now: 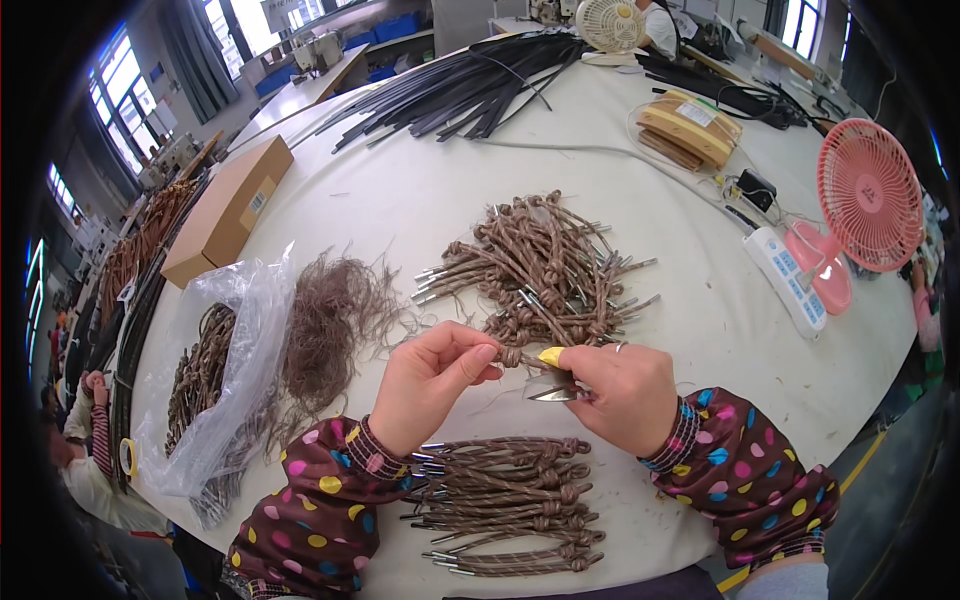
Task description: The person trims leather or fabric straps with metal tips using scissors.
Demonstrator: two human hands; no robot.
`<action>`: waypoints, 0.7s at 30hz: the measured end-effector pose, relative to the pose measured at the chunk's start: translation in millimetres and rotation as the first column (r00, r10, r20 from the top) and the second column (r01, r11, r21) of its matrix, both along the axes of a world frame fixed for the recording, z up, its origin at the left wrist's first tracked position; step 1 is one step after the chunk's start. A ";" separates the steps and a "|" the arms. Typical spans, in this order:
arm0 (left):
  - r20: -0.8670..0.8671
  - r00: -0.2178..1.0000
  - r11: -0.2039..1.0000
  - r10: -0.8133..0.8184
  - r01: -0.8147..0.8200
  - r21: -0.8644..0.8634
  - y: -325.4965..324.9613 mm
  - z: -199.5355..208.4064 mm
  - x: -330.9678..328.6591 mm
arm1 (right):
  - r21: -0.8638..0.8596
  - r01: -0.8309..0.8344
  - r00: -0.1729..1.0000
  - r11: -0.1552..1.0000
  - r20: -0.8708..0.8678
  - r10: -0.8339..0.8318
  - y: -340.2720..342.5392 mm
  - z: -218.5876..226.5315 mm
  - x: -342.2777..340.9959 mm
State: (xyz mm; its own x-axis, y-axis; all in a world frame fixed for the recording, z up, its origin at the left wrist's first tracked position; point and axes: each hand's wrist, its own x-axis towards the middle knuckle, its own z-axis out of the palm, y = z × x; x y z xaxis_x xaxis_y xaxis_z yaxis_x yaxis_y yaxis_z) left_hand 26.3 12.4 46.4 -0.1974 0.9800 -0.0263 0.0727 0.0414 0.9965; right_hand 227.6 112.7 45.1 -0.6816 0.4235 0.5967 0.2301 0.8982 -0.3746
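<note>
Between finger and thumb, my left hand [425, 385] pinches a knotted brown cord [511, 356] near its knot. My right hand [630, 395], its thumb tip wrapped in yellow, is closed around small metal thread snips [553, 388]. The blades point left, just below the cord; the right thumb and fingers meet the cord's other side. Beyond both hands lies a heap of knotted brown cords [545, 260] with metal tips. Closer to me, similar cords [510, 505] lie in stacked rows, knots to the right and tips to the left.
At left are a tangle of brown thread clippings [330, 330], a clear plastic bag [262, 320] of cords and a cardboard box [225, 210]. Black strips [470, 85] lie at the back. A pink fan [868, 195] and a white power strip [785, 280] stand right.
</note>
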 end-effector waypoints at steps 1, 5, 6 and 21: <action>0.002 1.000 1.000 -0.003 0.003 0.000 1.0 -0.4 0.1 | 0.001 0.004 1.000 1.000 -0.005 -0.004 0.6 -0.5 0.6; 0.227 0.973 0.999 0.049 -0.045 -0.024 8.5 -4.1 -10.5 | -0.109 0.058 0.998 0.992 0.017 -0.056 5.6 1.9 3.5; 0.293 0.952 0.996 0.087 -0.077 -0.044 9.2 -6.0 -16.2 | -0.135 0.066 0.998 0.989 0.015 -0.065 6.8 3.5 4.0; 0.113 0.992 0.999 -0.048 0.047 0.012 6.8 2.0 -22.4 | -0.302 0.092 0.995 0.949 0.054 -0.079 8.8 4.7 2.3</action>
